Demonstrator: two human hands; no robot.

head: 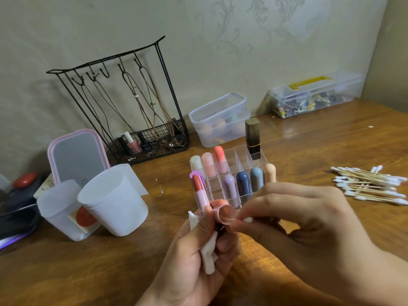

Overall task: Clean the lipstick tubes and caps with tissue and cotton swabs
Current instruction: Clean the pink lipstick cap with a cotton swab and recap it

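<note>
holding one lipstick, one cap, one swab; seven capsules.

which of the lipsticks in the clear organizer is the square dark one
The black and gold lipstick standing in the back right slot of the clear organizer. It is tall with square edges; the others there are rounded pastel capsules.

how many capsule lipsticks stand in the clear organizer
7: three in the back row, white, pale pink, coral; four in front, lilac, navy, grey-blue, peach. Hands may hide more.
</note>
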